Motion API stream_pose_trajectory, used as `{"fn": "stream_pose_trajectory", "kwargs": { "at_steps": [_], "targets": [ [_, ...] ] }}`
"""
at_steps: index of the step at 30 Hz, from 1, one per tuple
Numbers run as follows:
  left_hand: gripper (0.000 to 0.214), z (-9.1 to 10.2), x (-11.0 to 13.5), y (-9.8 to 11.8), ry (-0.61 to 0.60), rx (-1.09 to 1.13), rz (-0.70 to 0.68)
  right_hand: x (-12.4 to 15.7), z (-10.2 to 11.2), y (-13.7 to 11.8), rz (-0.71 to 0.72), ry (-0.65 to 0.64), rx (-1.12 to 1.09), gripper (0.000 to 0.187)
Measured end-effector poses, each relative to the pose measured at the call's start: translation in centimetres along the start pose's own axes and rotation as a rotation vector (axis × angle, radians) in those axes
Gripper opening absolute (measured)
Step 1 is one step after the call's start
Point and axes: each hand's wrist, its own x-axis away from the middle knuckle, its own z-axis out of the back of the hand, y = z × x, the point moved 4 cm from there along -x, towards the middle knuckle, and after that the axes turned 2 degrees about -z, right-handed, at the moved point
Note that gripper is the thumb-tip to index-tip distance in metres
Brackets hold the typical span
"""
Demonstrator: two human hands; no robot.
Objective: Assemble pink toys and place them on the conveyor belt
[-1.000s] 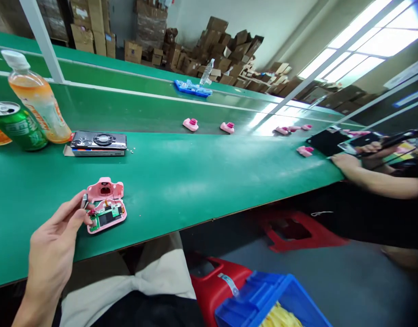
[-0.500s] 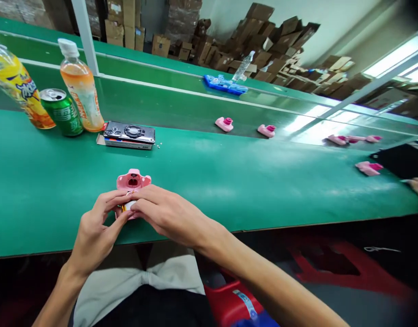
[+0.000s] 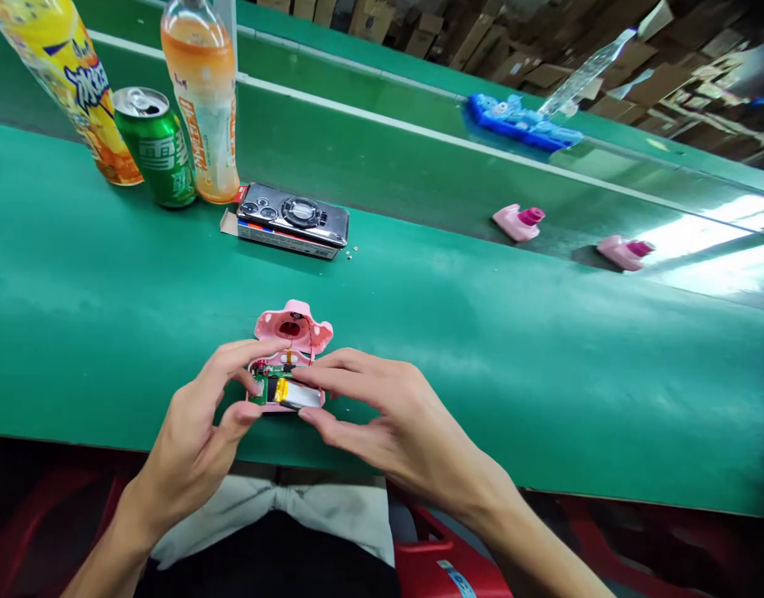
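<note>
The person's left hand (image 3: 192, 423) curls around the left side of an opened pink plastic toy camera housing (image 3: 293, 325), with the fingers on the edge of a green circuit board (image 3: 262, 387) and the thumb along the lower edge. The right hand (image 3: 388, 415) comes in from the other side, fingers spread, its index finger pressing on a flat silver-and-yellow pouch battery (image 3: 298, 394) and its thumb just below. The two hands pinch the housing's lower shell between them and partly hide the board. The upper shell lies open just beyond them, linked by a thin orange ribbon (image 3: 288, 357), on a green bench (image 3: 482, 349).

Farther up the bench stand a yellow-labelled plastic bottle (image 3: 64, 75), a green drink can (image 3: 156, 145) and an orange drink bottle (image 3: 201, 100), touching or just beside one another. A black-and-silver boxed device (image 3: 291, 220) lies near them, with tiny specks beside it (image 3: 350, 249). Pink moulded parts (image 3: 517, 223) and a blue plastic tray (image 3: 522, 123) sit on the far belt.
</note>
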Motion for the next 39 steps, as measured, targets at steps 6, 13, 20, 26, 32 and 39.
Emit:
{"fn": "stream_pose_trajectory", "kwargs": {
  "at_steps": [6,13,20,26,32,39],
  "targets": [
    [0.025,-0.5,-0.9,0.7,-0.019,-0.324,-0.135,0.4,-0.4,0.9,0.077,0.046,0.023,0.018],
    [0.016,-0.6,-0.8,0.7,0.064,-0.297,-0.1,0.0,-1.9,1.0,0.101,-0.052,0.225,0.02],
    [0.014,-0.8,-0.6,0.7,0.017,-0.299,-0.156,-0.1,-1.9,0.7,0.083,-0.122,0.388,0.024],
    [0.031,-1.5,0.5,0.8,-0.141,-0.484,-0.288,0.4,-2.2,0.3,0.161,0.004,0.506,0.027],
    [0.022,-1.7,0.6,0.7,-0.178,-0.45,-0.302,4.0,-3.7,0.9,0.214,0.234,0.536,0.024],
    [0.022,-1.8,0.4,0.7,-0.172,-0.483,-0.291,-1.9,2.8,4.0,-0.275,0.302,0.383,0.046]
  ]
}}
